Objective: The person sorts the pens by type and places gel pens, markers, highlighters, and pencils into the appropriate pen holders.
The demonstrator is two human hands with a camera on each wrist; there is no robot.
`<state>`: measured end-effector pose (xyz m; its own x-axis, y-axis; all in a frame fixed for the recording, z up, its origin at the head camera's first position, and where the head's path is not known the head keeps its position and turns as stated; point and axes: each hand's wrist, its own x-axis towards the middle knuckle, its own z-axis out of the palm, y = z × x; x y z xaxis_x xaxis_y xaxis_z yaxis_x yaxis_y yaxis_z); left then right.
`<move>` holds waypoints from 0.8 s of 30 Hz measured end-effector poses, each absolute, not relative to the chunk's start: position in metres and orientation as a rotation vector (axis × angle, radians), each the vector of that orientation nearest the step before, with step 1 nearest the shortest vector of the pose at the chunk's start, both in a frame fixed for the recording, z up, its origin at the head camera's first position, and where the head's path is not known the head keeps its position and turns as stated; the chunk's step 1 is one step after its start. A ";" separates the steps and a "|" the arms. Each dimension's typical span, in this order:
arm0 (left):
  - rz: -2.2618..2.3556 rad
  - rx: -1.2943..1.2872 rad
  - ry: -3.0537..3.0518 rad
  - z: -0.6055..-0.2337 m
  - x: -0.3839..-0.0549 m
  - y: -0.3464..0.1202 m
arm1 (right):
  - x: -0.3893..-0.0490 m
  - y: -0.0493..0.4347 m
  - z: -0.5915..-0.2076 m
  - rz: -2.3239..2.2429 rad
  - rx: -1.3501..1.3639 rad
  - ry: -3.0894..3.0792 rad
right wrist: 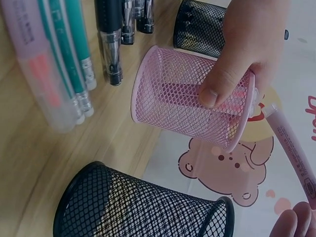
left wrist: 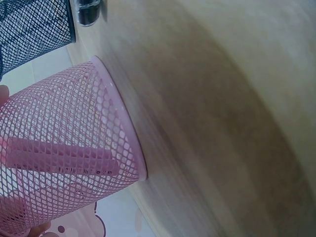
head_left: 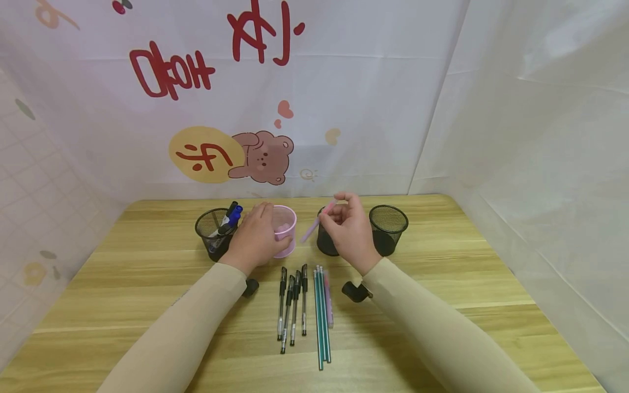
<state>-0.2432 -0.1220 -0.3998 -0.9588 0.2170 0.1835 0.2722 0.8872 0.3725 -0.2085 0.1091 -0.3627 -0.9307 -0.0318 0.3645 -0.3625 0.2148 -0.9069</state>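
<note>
My left hand (head_left: 255,237) grips the pink mesh pen holder (head_left: 285,246), its thumb pressed on the mesh near the rim in the right wrist view. Pink highlighters (left wrist: 64,157) stand inside it, seen through the mesh in the left wrist view. Between the fingertips of my right hand (head_left: 350,226) is a slim lilac highlighter (head_left: 309,231), tilted, with its lower end beside the pink holder's rim. Another lilac highlighter (head_left: 328,305) with a clear cap lies on the table beside several green pencils (head_left: 321,322).
Several black gel pens (head_left: 294,305) lie left of the pencils. At the left, a black mesh holder (head_left: 202,225) contains markers (head_left: 231,218). Two more black holders stand rightward: one behind my right hand (head_left: 326,243), one at the far right (head_left: 389,226). A printed cloth (head_left: 344,82) hangs behind the table.
</note>
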 end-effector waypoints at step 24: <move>-0.600 -0.384 -2.932 -0.398 -0.242 -0.122 | -0.225 0.089 -0.366 1.754 0.301 -2.047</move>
